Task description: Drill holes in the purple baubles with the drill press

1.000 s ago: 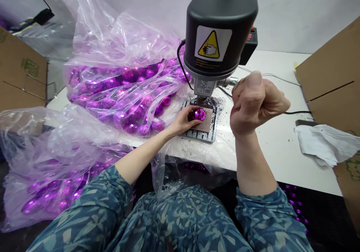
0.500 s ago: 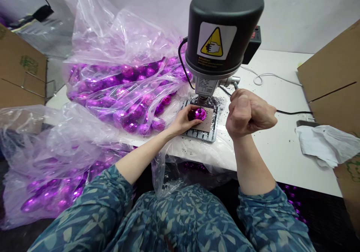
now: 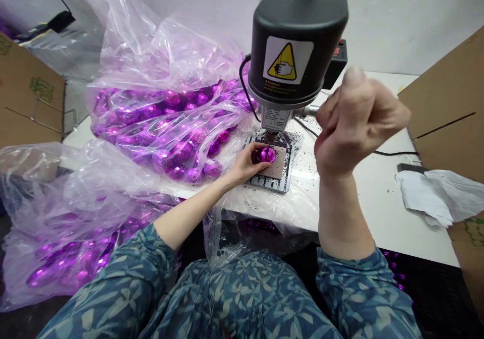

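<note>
My left hand pinches a shiny purple faceted ball between thumb and fingers. It holds the ball on a square wooden board that lies on the slotted metal base of a bench drill press. The chuck is right above the ball, and a thin dark bit seems to reach its top. My right hand is a raised fist beside the drill head, closed around the feed handle, whose grip is hidden by the fingers. Dark shavings are scattered over the base.
Clear plastic bags of purple balls cover the left of the white table, with another bag lower left. Cardboard boxes flank both sides. White papers lie at right. A black cable crosses the tabletop.
My right hand has risen and shifted right, closer to the camera, still in a fist. My left hand and the ball have stayed in place; dark bit now shows at the ball's top.
</note>
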The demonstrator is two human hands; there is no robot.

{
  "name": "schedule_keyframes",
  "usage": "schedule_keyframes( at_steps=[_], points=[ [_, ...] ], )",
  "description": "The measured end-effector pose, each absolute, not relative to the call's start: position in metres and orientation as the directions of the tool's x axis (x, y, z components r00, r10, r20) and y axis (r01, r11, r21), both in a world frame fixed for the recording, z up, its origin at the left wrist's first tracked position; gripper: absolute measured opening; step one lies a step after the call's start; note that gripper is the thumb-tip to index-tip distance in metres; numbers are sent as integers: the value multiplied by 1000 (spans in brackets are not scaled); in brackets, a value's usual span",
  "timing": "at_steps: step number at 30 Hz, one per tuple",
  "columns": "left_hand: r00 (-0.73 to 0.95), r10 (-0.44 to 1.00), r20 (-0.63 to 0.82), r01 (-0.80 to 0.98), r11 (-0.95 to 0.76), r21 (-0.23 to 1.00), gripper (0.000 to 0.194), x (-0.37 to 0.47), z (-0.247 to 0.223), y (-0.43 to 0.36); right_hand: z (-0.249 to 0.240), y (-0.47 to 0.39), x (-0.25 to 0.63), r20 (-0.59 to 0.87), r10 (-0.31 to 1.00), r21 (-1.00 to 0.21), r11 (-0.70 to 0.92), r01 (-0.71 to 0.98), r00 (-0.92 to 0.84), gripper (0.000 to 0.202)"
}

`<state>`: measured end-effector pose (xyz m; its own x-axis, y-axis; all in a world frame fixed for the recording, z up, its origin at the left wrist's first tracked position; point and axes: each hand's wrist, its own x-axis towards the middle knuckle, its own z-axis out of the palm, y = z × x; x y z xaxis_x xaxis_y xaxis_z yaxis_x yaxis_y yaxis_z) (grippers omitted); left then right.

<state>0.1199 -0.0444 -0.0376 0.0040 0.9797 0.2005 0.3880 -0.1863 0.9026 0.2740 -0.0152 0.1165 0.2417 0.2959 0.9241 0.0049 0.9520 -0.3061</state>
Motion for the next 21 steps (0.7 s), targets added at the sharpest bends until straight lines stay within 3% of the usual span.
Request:
schedule_keyframes(
  at_steps=[2, 4, 6, 8, 11, 13, 16, 19, 21],
  points=[
    [-37, 977, 212, 421, -177, 890, 50, 120, -26, -60, 131, -15, 274, 894, 387, -402, 915, 23, 226, 54],
    [51, 980, 194, 452, -196, 870, 47, 118, -13, -86, 138, -15, 274, 872, 438, -452, 892, 14, 219, 54],
    [336, 935, 111, 470, -268, 841, 45, 116, -2, -117, 139, -16, 273, 861, 456, -463, 886, -22, 224, 54],
    [615, 788, -12, 503, -381, 776, 45, 114, 1, -144, 137, -17, 272, 861, 452, -452, 890, -56, 233, 54],
    [758, 640, -126, 530, -492, 691, 47, 109, -1, -162, 136, -16, 271, 860, 447, -440, 894, -88, 245, 56],
    [715, 692, -98, 538, -456, 709, 41, 103, -1, -152, 135, -14, 271, 861, 440, -421, 898, -127, 254, 55],
    [450, 893, 10, 676, -347, 649, 22, 85, 4, -111, 133, -10, 271, 869, 419, -384, 906, -175, 262, 53],
    [175, 982, 76, 948, -189, 258, 42, 66, 9, -60, 131, -7, 272, 869, 421, -385, 905, -180, 261, 53],
    [100, 995, 32, 995, -100, 3, 47, 56, 8, -33, 130, -7, 272, 868, 426, -391, 904, -174, 257, 54]
  ],
)
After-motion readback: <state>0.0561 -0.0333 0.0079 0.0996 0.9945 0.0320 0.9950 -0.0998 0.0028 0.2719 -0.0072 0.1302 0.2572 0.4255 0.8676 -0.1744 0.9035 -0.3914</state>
